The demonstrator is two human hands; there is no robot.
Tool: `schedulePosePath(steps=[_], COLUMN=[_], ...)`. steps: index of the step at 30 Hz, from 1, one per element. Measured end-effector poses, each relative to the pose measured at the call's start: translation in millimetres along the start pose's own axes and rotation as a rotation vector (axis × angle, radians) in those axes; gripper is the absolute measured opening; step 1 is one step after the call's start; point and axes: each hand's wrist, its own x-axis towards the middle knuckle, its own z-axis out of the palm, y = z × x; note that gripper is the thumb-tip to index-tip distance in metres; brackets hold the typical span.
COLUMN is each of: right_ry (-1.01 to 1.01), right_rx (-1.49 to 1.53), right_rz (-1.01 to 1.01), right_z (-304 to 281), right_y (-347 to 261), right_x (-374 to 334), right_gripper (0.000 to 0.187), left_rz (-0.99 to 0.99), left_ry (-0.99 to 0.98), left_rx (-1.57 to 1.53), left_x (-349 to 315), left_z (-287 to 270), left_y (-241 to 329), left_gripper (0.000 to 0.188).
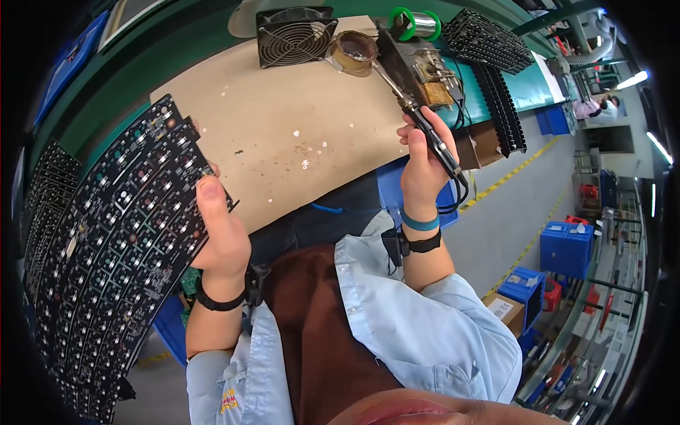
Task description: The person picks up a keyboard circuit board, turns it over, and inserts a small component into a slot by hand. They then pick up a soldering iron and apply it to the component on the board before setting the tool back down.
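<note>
My left hand [225, 230] grips the edge of a long black circuit board [127, 212], with the thumb on its face. The board is tilted up at the left and carries many small components in rows. In my right hand [425, 170] is a soldering iron [440, 150], its dark handle between thumb and fingers and its cable looping down by the wrist. The metal shaft points up and left toward a round, brownish tin [354, 54] with dark amber content. Whether the tip touches the tin cannot be made out.
A square black fan [296, 41] stands behind the brown work sheet [283, 106]. Right of the tin are a yellowish sponge [438, 93] and a green-ended solder spool [423, 26]. Black boards [487, 41] are stacked at the back right. Blue crates [567, 248] stand on the floor.
</note>
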Motion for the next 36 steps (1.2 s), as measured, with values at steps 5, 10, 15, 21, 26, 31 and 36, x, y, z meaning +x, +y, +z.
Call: schedulePosePath(steps=[5,10,15,21,26,31,36], right_ry=[-0.04,-0.056,-0.079,-0.097,-0.108,-0.118,-0.085], right_rx=[-0.057,-0.12,-0.086,-0.087,-0.079,-0.093,-0.063], right_rz=[-0.1,-0.035,0.087,0.093,0.095,0.09,0.107], right_z=[-3.0,-1.7,0.1,4.0,14.0,17.5,16.5], right_y=[-0.1,7.9,21.8,29.9,28.3,32.0,34.3], right_x=[0.7,2.8,6.2,8.0,10.0,10.9,9.2], right_gripper=[0.037,0.036,0.037,0.036,0.036,0.036,0.036], left_rz=[0.031,0.041,0.02,-0.006,-0.048,-0.015,-0.001], left_ry=[-0.069,-0.092,-0.102,-0.096,-0.055,-0.107,-0.092], left_rx=[0.099,0.062,0.048,0.025,-0.026,0.009,0.01], left_x=[5.0,6.5,5.9,3.3,0.0,2.6,4.1], left_z=[-4.3,-6.5,-6.4,-11.0,-13.5,-14.1,-13.6], left_y=[1.9,-0.1,0.6,-2.0,-6.4,-4.2,-8.0], left_gripper=[0.032,0.032,0.033,0.037,0.04,0.042,0.04])
